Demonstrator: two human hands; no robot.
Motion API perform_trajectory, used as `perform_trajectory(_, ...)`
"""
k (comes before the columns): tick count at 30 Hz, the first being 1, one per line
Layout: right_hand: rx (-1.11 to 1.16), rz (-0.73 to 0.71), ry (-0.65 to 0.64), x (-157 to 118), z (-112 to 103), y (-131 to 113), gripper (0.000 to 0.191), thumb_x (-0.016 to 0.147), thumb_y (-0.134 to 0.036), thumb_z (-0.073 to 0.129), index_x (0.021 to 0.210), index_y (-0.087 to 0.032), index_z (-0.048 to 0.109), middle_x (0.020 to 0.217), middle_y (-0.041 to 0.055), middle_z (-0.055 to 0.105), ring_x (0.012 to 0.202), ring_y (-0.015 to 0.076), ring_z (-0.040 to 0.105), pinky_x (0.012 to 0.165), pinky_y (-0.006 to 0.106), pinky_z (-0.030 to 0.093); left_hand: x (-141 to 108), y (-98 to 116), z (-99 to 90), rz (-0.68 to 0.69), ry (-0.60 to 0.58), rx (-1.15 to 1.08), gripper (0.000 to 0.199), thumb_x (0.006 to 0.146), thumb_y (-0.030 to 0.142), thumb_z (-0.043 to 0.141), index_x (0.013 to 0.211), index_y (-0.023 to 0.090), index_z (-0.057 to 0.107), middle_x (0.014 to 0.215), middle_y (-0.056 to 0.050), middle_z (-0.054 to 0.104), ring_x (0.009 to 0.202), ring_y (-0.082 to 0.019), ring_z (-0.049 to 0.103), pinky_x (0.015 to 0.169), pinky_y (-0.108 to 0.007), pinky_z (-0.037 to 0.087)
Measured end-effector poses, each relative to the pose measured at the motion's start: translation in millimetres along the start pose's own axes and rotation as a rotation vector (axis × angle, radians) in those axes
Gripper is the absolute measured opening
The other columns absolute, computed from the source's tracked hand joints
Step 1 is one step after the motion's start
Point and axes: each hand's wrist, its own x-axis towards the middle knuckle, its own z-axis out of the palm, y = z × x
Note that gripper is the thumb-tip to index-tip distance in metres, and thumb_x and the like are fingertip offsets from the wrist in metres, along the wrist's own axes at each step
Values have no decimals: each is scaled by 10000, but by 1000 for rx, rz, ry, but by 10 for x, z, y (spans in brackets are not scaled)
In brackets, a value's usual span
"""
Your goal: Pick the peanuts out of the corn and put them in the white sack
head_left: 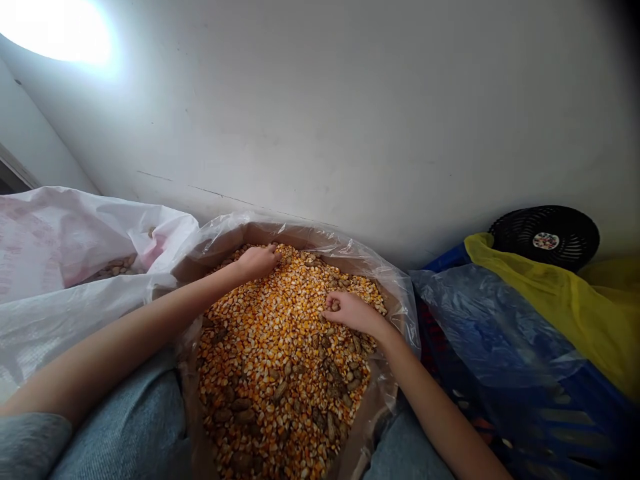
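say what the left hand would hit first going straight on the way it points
Probably the brown liner of the clear plastic bag, at the far side, just past the dried corn kernels by the fingertips of the left hand. Depth is hard to judge, so kernels could come first.

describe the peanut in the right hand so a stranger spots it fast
In the plastic-lined sack of corn kernels, find the right hand nearer the blue crate. The peanut pod pinched in its fingers is the one, unlike the pods lying loose.
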Motion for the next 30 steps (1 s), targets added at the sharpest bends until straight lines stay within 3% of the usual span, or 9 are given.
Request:
perform_trajectory(4,-17,-69,-54,22,38,43,179,652,-320,547,753,-173,528,640,-15,514,547,96,418,514,205,289,-27,-72,67,-20,-48,57,113,685,280,567,747,186,560,840,-85,507,694,-187,539,542,-227,338)
perform_trajectory(12,-150,-66,-95,-6,63,-12,180,677,-327,531,803,-203,558,642,-7,540,537,109,440,500,213,282,-165,-108,-38,39,-37,184,205,753,335,459,900,238,564,903,-64,516,660,-166,522,572,-235,344)
perform_trajectory(18,-78,-134,-141,-43,15,-30,201,658,-348,552,769,-186,597,719,20,582,617,139,491,541,227,323,-229,-184,-134,21,97,-138,234,677,364,548,866,236,601,891,-48,558,767,-191,517,683,-249,373)
perform_trajectory(22,121,-155,-54,-50,-73,12,305,666,-422,538,824,-168,600,814,31,588,710,157,507,625,244,361,-240,-102,-213,-70,160,-390,227,665,357,565,815,197,622,780,-42,587,718,-173,515,625,-229,383)
perform_trajectory(26,228,-132,58,-48,-135,3,350,663,-461,530,821,-155,593,753,28,573,634,140,486,573,240,358,-336,149,-434,-157,221,-620,218,673,345,558,795,172,610,620,-9,547,488,-98,432,427,-189,314)
perform_trajectory(30,308,-107,102,-43,-141,-15,321,647,-466,542,751,-165,579,631,6,521,527,114,433,484,229,324,-584,259,-987,-146,369,-584,195,692,327,539,813,184,597,618,4,540,466,-83,405,406,-179,284)
